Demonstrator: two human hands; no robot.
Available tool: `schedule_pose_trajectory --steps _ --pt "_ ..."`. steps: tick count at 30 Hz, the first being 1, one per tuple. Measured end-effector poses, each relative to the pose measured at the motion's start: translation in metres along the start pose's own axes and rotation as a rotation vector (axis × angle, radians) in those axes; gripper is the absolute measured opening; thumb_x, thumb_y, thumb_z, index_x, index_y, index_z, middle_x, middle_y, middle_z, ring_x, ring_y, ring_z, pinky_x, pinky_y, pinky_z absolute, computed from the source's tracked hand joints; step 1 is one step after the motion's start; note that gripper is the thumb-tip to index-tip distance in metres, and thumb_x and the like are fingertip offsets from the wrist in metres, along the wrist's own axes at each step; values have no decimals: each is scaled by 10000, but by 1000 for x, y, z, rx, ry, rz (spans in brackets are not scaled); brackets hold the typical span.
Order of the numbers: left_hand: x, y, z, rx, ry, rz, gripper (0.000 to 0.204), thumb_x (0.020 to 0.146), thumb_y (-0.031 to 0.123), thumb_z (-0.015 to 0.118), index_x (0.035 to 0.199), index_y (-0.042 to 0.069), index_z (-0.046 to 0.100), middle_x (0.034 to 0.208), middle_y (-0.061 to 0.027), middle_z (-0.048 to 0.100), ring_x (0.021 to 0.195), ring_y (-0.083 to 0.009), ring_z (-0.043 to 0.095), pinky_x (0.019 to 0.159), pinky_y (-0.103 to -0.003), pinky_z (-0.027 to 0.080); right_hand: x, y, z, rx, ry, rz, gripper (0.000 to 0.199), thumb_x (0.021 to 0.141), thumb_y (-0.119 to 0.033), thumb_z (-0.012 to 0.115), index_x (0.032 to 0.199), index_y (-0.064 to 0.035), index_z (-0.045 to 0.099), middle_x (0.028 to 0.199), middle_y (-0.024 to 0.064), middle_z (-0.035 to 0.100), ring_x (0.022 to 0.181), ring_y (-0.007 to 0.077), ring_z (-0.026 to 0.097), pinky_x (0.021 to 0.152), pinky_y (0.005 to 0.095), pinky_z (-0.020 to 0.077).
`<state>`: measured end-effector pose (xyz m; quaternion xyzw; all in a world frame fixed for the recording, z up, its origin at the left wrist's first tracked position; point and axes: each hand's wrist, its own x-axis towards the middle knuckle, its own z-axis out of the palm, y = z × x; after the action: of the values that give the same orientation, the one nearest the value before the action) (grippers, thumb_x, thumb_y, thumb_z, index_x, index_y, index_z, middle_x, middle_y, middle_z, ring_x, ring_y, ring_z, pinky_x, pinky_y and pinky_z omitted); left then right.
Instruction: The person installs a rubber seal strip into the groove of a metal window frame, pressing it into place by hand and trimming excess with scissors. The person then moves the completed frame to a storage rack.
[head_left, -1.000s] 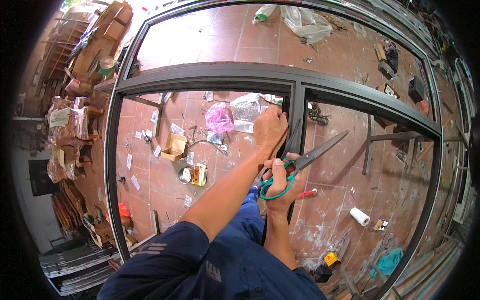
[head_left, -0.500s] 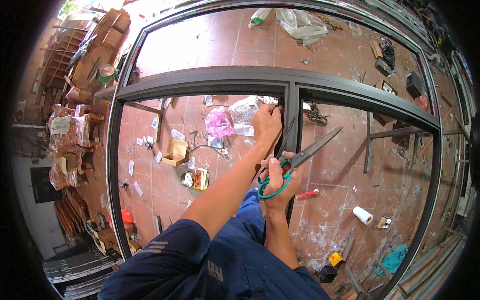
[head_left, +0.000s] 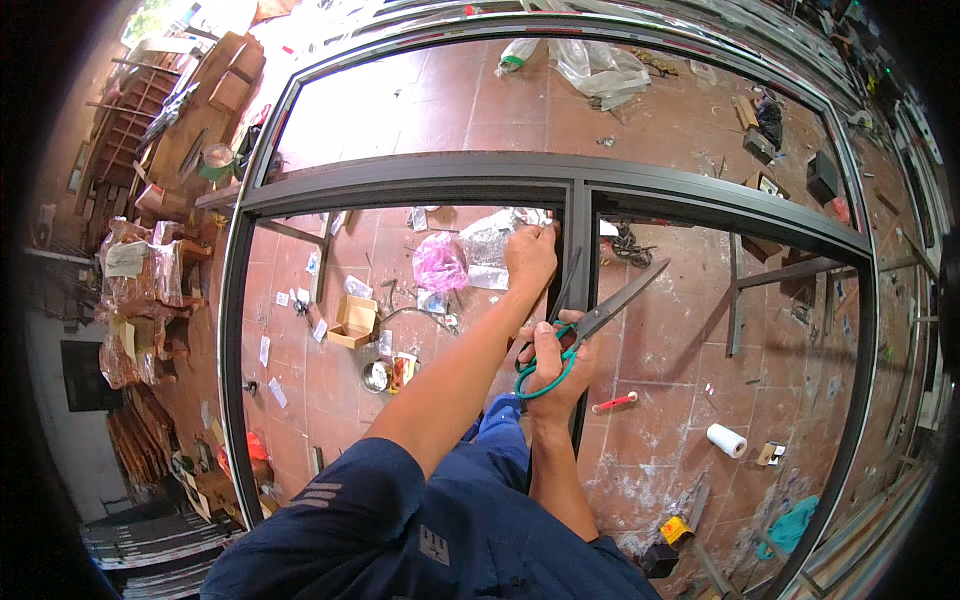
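- Two bare hands at picture centre: left hand (head_left: 530,260) above, right hand (head_left: 570,385) below.
- Changed since one second ago: crossbar (head_left: 420,178) lower in the picture; scissors' upper tip shifted left.
- Unchanged: both hands beside the mullion (head_left: 578,215), the right with the scissors (head_left: 600,313).
- Left hand: fingers curled at the mullion's left edge, just below the crossbar; whether anything is pinched, cannot tell.
- Right hand: grasping the scissors by green-looped handles; dark blades spread, one pointing to the upper right, the other upward along the mullion.
- Frame (head_left: 232,400): dark, large, spanning the picture, its bars crossing in front of the floor.
- Markings: pale stripes on the dark blue sleeve (head_left: 370,475), pale patch on the shirt; small papers (head_left: 264,350) at left, print too small to read.
- Left of centre, on the tiled floor: pink bag (head_left: 440,262), clear plastic (head_left: 488,243), open box (head_left: 350,325), round tin (head_left: 375,376); left forearm covering part of this area.
- Lower right: red tool (head_left: 614,402), white roll (head_left: 726,441), teal cloth (head_left: 790,525).
- Upper right: black box (head_left: 822,178).
- Far left: film-wrapped wooden pieces (head_left: 135,265).
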<state>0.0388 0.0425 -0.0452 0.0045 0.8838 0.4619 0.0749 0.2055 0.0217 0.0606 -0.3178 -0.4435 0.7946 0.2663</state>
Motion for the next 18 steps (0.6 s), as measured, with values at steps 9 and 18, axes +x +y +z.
schedule_pose_trajectory --steps 9,18 --pt "33 9 4 -226 -67 -244 375 909 349 768 833 -18 763 798 -172 719 706 -290 666 634 -441 504 3 3 -3 -77 1 -46 237 971 -80 628 1167 -14 512 809 112 719 555 106 615 511 251 488" --pt "49 -2 1 -115 -118 -110 289 912 297 745 855 15 760 818 -184 730 742 -330 710 644 -472 539 1 2 -3 -116 -17 -86 230 981 -73 621 1175 -17 511 807 116 719 552 109 614 510 260 494"
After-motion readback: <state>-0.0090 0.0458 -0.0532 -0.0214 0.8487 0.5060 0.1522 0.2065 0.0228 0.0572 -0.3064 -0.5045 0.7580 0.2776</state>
